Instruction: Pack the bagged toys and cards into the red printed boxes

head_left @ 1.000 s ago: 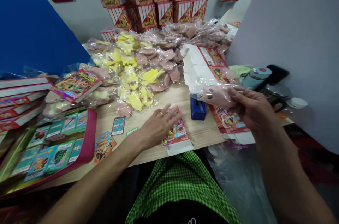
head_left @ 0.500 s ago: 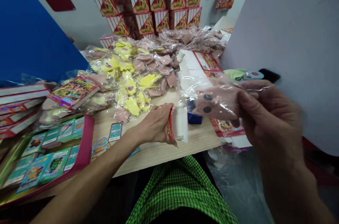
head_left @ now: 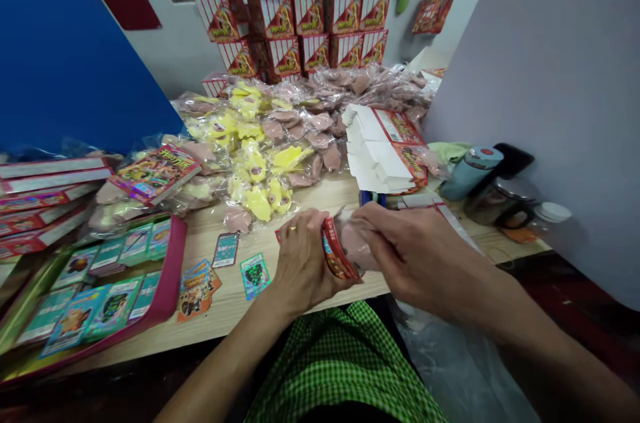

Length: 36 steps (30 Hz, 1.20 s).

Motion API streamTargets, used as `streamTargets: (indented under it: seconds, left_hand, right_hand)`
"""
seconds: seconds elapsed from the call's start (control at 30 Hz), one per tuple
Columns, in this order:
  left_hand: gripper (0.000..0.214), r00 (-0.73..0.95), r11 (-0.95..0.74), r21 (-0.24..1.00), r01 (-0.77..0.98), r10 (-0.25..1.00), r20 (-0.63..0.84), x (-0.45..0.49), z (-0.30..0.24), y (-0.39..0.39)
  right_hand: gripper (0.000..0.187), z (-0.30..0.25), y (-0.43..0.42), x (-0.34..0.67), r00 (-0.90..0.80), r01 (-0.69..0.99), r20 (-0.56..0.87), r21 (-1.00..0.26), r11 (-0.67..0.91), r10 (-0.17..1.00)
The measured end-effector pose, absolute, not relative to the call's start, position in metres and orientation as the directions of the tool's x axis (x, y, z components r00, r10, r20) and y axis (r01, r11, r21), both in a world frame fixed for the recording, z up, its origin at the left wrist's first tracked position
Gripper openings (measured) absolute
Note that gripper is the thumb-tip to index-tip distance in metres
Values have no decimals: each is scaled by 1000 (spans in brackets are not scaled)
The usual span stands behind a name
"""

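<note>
My left hand [head_left: 306, 263] is wrapped round a small red printed box [head_left: 336, 251] near the table's front edge. The box's open end faces right. At that opening my right hand [head_left: 405, 246] grips a pink plush toy [head_left: 357, 243] in a clear bag, partly in the mouth of the box; my fingers hide much of it. Left of my hands lie a green card [head_left: 255, 276], a dark card [head_left: 226, 250] and a fan of orange cards [head_left: 199, 290]. Behind my right hand sits a dark blue object [head_left: 373, 198], mostly covered.
Bagged yellow and pink plush toys [head_left: 257, 166] heap across the back. Flattened white-and-red boxes [head_left: 380, 150] lie beyond my right hand. A pink-rimmed card tray [head_left: 173, 263] stands left, a bottle [head_left: 473, 170] and lidded mug [head_left: 503, 203] right. Red boxes [head_left: 310, 10] are stacked behind.
My right hand has brought the bagged pink toy left and down, from beside the box to its open end. My left hand still holds the box, now turned somewhat. The view has shifted.
</note>
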State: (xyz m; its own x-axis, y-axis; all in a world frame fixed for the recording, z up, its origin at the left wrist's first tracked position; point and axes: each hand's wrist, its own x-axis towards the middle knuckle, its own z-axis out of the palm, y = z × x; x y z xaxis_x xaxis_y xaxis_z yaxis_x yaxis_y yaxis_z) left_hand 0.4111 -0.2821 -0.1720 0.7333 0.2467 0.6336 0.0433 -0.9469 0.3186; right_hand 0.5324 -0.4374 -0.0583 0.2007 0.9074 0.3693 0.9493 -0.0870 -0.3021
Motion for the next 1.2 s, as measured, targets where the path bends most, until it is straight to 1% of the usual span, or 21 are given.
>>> streamTargets:
  seconds: [0.07,0.17,0.23,0.27,0.3,0.37,0.4,0.43,0.5,0.53,0.57,0.63,0.7,0.77,0.83,0.9,1.0,1.07,1.13,1.17,1.2]
  left_hand:
    - [103,700,-924,381,48,303,647,410,-175,-291]
    - [114,636,-856,511,79,438,635,407,-178,-302]
    - [120,615,-812,575,99,504,606,406,-178,-308]
    - [119,609,-799,591,107,523,596,406,-179,-310]
    - [117,602,-792,599,115,535,592,407,-179,-312]
    - [108,575,-785,606,130,557,598,408,-181,-314]
    - [105,557,-773,617,145,579,595,408,-182,-314]
    - [104,541,-755,635,166,608,582,408,-184,-313]
    - [108,521,-705,677,212,667,532,407,-186,-310]
    - [113,518,-680,696,232,691,503,406,-187,-307]
    - [117,518,-659,711,246,709,478,405,-188,-305]
    - [123,521,-630,732,258,729,444,404,-189,-303]
    - [124,523,-603,754,260,745,415,404,-189,-303]
    - [125,529,-550,795,255,768,361,405,-187,-306]
    - [126,543,-461,844,274,799,260,407,-185,-310]
    - [127,554,-366,873,323,821,140,410,-183,-312]
    - [124,539,-281,865,415,842,15,415,-184,-313]
    - [127,534,-235,856,460,844,-55,416,-185,-311]
    - [129,557,-198,860,470,823,-115,412,-187,-304]
    - [125,571,-204,860,468,812,-118,408,-187,-298]
    - [116,578,-239,841,485,810,-102,402,-188,-288]
  right_hand:
    - [18,-60,-430,532,193,954,403,-292,-75,895]
    - [17,-61,-423,540,282,946,549,-297,-132,787]
    - [14,-61,-420,542,290,947,605,-295,-130,742]
    - [13,-62,-417,541,258,954,596,-282,-102,760]
    - [12,-63,-416,539,194,966,561,-251,-58,805]
    - [12,-65,-414,531,32,987,450,-153,42,892]
    - [14,-67,-414,528,-27,991,409,-107,78,912]
    - [20,-68,-416,525,-57,993,398,-72,94,915]
    - [39,-69,-422,524,-41,995,479,-56,77,877]
    - [43,-70,-427,524,-19,995,529,-74,68,848]
    - [43,-70,-431,524,-9,993,566,-93,74,824]
    - [40,-73,-438,524,-13,987,593,-119,104,805]
    - [37,-77,-442,523,-31,987,569,-111,114,822]
    - [32,-84,-443,523,-43,993,508,-73,93,860]
    - [30,-95,-440,528,-45,995,416,-59,76,908]
    - [28,-110,-434,539,-39,989,345,-118,85,938]
    - [14,-134,-422,562,-42,974,346,-196,116,937]
    - [14,-149,-413,579,-62,976,382,-169,136,922]
    - [17,-160,-405,593,-76,986,401,-107,129,913]
    - [18,-164,-401,598,-67,992,415,-69,105,907]
    - [19,-167,-397,600,-46,997,430,-30,65,902]
